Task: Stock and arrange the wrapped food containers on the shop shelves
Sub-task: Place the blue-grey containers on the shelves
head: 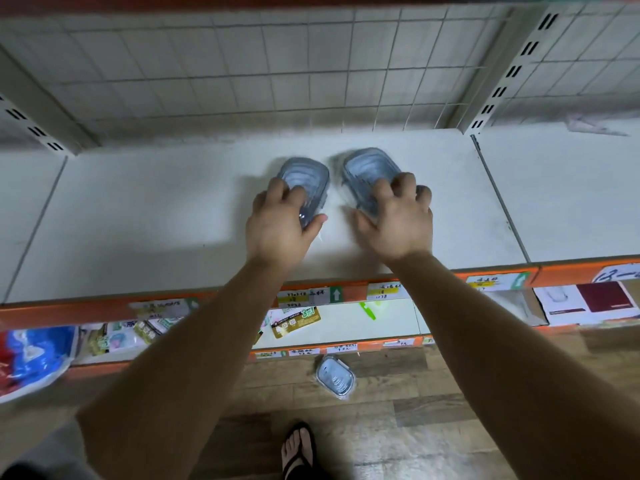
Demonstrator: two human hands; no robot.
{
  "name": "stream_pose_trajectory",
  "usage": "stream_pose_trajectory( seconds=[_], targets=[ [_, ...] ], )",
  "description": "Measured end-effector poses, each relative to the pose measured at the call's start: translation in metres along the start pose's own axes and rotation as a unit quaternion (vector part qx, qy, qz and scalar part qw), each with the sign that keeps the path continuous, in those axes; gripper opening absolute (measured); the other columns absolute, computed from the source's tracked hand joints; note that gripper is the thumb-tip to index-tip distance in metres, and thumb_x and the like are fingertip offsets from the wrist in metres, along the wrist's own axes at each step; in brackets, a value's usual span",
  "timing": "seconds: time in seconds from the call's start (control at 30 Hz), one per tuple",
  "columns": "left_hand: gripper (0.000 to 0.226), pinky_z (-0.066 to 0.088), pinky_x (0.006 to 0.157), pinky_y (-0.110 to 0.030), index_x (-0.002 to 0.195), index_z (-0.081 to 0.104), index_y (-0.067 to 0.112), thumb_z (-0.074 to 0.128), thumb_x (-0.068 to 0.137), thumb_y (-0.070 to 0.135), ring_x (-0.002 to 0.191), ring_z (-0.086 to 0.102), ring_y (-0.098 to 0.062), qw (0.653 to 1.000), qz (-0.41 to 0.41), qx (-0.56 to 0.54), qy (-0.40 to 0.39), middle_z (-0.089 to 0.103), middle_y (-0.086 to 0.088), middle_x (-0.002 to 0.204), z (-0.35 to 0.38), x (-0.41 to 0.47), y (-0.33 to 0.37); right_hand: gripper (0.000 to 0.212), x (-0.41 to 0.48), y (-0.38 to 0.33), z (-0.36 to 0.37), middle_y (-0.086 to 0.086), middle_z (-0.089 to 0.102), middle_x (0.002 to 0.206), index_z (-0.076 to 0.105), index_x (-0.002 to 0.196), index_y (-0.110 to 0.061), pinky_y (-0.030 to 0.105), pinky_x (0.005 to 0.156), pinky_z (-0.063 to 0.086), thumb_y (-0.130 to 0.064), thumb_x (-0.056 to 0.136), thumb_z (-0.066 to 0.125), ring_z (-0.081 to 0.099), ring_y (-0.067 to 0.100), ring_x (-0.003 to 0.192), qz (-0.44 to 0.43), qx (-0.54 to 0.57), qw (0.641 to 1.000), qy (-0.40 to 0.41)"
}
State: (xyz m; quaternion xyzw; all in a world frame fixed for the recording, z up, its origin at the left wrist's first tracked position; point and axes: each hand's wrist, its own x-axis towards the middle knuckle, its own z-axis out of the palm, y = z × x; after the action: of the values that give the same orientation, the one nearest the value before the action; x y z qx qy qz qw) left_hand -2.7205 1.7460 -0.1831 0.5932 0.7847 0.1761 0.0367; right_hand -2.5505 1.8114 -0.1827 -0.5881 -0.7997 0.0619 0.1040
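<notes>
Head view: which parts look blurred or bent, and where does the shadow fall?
In the head view, the right wrapped container under the right hand is smeared by motion; the left wrapped container, held by the left hand, is sharper; the wide lens curves the shelf; a soft shadow lies on the shelf left of the left hand.

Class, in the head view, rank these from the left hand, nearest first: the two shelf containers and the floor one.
1. Left container, held by the left hand.
2. Right container, beside it on the shelf.
3. Floor container, far below.
</notes>
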Motion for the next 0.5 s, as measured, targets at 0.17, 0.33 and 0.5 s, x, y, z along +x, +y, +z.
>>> stream_pose_trajectory(
  seconds=[0.17,0.33,0.5],
  targets=[
    [0.031,0.049,0.079,-0.040,0.102,0.066,0.008,0.071,0.083,0.033,0.105,0.051,-0.035,0.999,0.005,-0.045,0.025,0.054,-0.013,0.115,-0.010,-0.038,0.005,0.049,-0.037,0.012,-0.003,0.024,0.044,0.134,0.052,0.119,-0.006,0.045,0.084,0.041,-0.042,0.087,0.062,0.040,0.039,0.114,0.038,0.033,0.999,0.011],
    [0.028,0.052,0.077,-0.040,0.098,0.068,0.006,0.074,0.080,0.027,0.103,0.055,-0.036,0.996,0.028,-0.059,0.053,0.059,-0.014,0.109,-0.039,-0.072,0.015,0.054,-0.069,0.020,-0.031,0.021,0.054,0.111,0.053,0.115,-0.005,0.042,0.084,0.034,-0.045,0.083,0.068,0.042,0.036,0.103,0.019,0.059,0.997,0.036],
    [0.027,0.053,0.077,-0.037,0.090,0.068,0.007,0.064,0.081,0.032,0.097,0.059,-0.034,0.993,0.057,-0.066,0.085,0.062,-0.012,0.104,-0.074,-0.114,0.021,0.049,-0.115,0.022,-0.069,0.023,0.055,0.111,0.058,0.112,-0.004,0.044,0.089,0.037,-0.041,0.081,0.070,0.046,0.040,0.101,-0.008,0.107,0.992,0.062]
  ],
)
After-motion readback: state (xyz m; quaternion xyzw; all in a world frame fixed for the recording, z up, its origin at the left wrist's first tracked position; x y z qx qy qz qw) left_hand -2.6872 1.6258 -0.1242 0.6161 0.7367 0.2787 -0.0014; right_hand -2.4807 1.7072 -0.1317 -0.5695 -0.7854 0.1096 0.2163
